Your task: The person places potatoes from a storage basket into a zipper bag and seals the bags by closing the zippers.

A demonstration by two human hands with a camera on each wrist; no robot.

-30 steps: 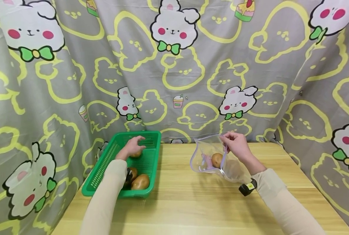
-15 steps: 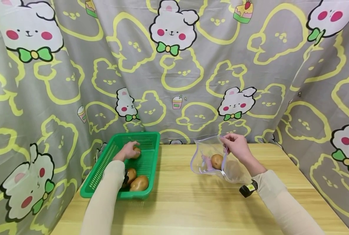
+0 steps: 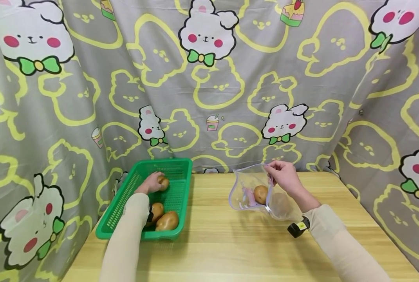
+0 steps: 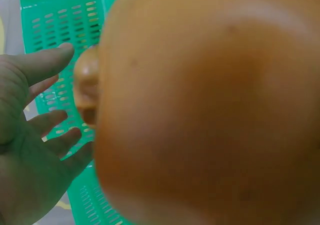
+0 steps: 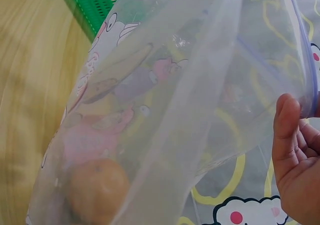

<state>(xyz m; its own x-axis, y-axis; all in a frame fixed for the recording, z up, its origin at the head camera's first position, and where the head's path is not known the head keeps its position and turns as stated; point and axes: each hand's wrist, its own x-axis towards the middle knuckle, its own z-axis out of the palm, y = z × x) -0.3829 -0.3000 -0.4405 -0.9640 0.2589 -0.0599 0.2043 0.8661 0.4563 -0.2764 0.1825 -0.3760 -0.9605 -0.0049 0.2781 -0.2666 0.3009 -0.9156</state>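
In the head view, my left hand (image 3: 151, 183) is inside the green basket (image 3: 187, 196), beside a brown potato (image 3: 164, 183). The left wrist view has its thumb and fingers spread, with the potato (image 4: 86, 87) just beyond the fingertips; whether they touch it I cannot tell. Two larger potatoes (image 3: 167, 221) lie at the basket's near end, one partly behind my wrist. A potato fills most of the left wrist view. My right hand (image 3: 286, 176) pinches the rim of a clear zip bag (image 3: 242, 178), its mouth open leftward. Inside the bag rests a potato (image 3: 260, 194).
Both things stand on a wooden table (image 3: 213, 243), the basket at left and the bag at right. A grey patterned curtain (image 3: 181, 90) hangs behind the table and along both sides. A black wrist camera (image 3: 297, 228) sits below my right wrist.
My left hand has lowered onto the far potato in the basket, then shifted slightly left, leaving more of the potato showing. The right hand keeps its pinch on the bag, almost still.
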